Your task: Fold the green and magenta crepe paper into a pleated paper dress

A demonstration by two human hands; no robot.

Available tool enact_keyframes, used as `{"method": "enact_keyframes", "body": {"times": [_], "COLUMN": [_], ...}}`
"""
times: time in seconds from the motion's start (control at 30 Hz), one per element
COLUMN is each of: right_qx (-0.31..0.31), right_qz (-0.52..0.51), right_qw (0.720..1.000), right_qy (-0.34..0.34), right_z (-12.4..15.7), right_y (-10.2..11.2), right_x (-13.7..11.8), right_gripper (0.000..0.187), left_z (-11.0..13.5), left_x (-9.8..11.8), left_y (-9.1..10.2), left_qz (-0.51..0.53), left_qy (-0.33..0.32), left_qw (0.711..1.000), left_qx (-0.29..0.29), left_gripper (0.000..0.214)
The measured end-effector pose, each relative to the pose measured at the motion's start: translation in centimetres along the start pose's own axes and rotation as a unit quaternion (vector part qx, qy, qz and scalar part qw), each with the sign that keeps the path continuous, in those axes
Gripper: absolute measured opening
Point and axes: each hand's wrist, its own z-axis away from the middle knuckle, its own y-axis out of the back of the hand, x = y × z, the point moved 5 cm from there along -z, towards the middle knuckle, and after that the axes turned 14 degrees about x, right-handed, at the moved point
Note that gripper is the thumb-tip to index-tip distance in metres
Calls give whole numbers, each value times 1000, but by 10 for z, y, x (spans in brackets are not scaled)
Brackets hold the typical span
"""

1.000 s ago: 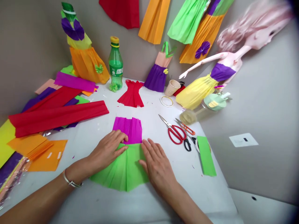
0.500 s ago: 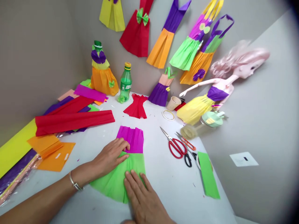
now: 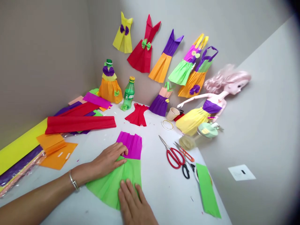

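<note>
Dress [image 3: 132, 170] lay on table [image 3: 164, 203], long axis pointing away from the person. Right hand [image 3: 138, 206], nearer, rested flat on green skirt [image 3: 105, 189], gripping nothing; left hand [image 3: 110, 159], half-curled, covered the waist [image 3: 134, 159], pinch unclear; magenta top [image 3: 132, 145] beyond.

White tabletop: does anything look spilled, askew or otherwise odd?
No spill or damage visible. Slightly untidy: a tiny magenta scrap lies loose by the orange sheets, and the coloured papers beyond overlap askew. What shows of the green-and-magenta dress looks intact.
</note>
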Motion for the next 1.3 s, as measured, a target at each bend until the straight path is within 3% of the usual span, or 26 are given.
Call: {"method": "enact_keyframes", "body": {"times": [0.1, 0.23, 0.37, 0.53, 0.7, 0.87, 1.03, 1.17, 1.3], "right_qx": [31, 24, 66, 13, 44, 25, 69, 5, 85], "right_qz": [-10, -4, -25, -11, -29, 11, 4, 35, 38], "right_qw": [999, 999, 997, 999, 999, 999, 997, 997, 995], "right_qy": [23, -30, 12, -50, 7, -32, 17, -67, -21], "right_z": [4, 14, 20, 14, 3, 4, 0, -15, -13], "right_y": [0, -4, -3, -13, -13, -14, -16, -15, -30], "right_x": [-2, -10, -27, -13, -17, -3, -9, 14, 12], "right_gripper": [38, 39, 27, 35, 31, 46, 40, 64, 39], "left_z": [0, 0, 1, 1, 3, 4, 3, 2, 3], "left_x": [1, 0, -2, -4, -5, -7, -5, -3, -3], "left_y": [1, 1, -1, -2, -2, -3, -2, -1, -1], "left_qz": [0, 0, -1, 0, 0, 1, 0, -5, -7], "left_qy": [2, 5, 4, -4, -7, -10, -6, -3, 0], "left_qw": [1000, 1000, 1000, 1000, 1000, 1000, 1000, 1000, 1000], "left_qx": [0, 7, 8, 8, 11, 14, 15, 16, 12], "left_gripper": [7, 8, 7, 6, 10, 7, 10, 8, 11]}}
